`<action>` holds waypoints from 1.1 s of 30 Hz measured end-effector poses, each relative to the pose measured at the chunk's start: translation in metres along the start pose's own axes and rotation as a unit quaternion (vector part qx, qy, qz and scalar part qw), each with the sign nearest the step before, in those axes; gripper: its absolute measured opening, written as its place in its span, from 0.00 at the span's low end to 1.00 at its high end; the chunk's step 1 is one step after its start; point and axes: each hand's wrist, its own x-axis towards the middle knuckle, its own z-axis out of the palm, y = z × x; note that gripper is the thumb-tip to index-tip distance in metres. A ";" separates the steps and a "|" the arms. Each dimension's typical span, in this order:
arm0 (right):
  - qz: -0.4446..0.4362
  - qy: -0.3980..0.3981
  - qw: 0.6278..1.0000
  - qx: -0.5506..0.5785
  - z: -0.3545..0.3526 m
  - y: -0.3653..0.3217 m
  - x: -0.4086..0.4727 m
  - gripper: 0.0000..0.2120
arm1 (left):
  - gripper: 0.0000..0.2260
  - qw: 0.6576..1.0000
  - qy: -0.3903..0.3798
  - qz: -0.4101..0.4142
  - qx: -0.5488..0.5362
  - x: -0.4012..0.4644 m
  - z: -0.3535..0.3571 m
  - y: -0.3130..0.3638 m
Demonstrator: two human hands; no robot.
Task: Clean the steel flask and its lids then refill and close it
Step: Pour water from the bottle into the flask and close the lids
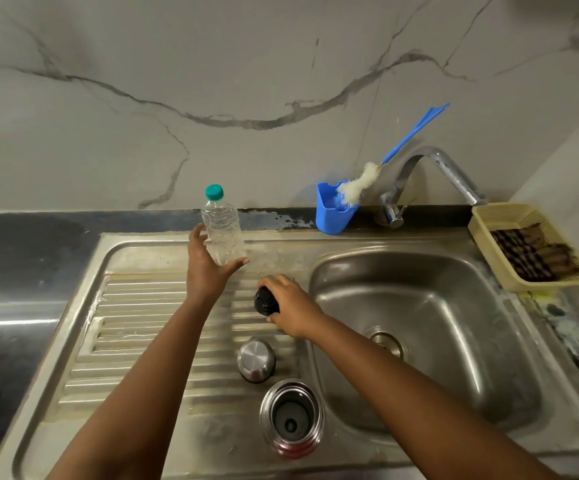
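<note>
Grey marble wall behind a steel sink (419, 341) with a ribbed drainboard (135, 341), as I see it from the head camera. My left hand (208, 268) grips a clear plastic bottle (224, 233) with a teal cap, upright, at its lower part. Just right of it, my right hand (290, 304) curls around a black inner lid (266, 299) on the drainboard. Nearer me than both hands, a steel outer lid (256, 358) stands on the ridges, and the steel flask (292, 417) stands open-mouthed beside the basin. Beyond my right hand: a tap (433, 174), a blue holder (335, 211) with a bottle brush (360, 183), and a basket (489, 220).
</note>
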 end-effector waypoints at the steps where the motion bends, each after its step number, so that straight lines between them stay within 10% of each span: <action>1: 0.001 0.021 1.000 0.011 -0.001 0.001 -0.003 0.28 | 0.50 1.000 0.012 -0.001 0.006 -0.007 -0.003 0.003; 9: -0.028 0.154 0.957 0.244 -0.044 -0.012 -0.072 0.23 | 0.30 0.993 0.102 0.028 -0.053 -0.114 -0.040 0.037; 17: -0.102 0.081 0.922 0.364 -0.101 -0.055 -0.162 0.25 | 0.30 0.957 -0.149 0.180 -0.171 -0.220 -0.076 0.089; 22: -0.186 0.034 0.947 0.258 -0.114 -0.075 -0.200 0.27 | 0.42 0.952 -0.197 0.188 -0.141 -0.243 -0.075 0.107; 33: -0.226 0.047 0.973 0.004 -0.092 -0.085 -0.205 0.27 | 0.32 0.977 -0.140 0.122 -0.104 -0.259 -0.058 0.107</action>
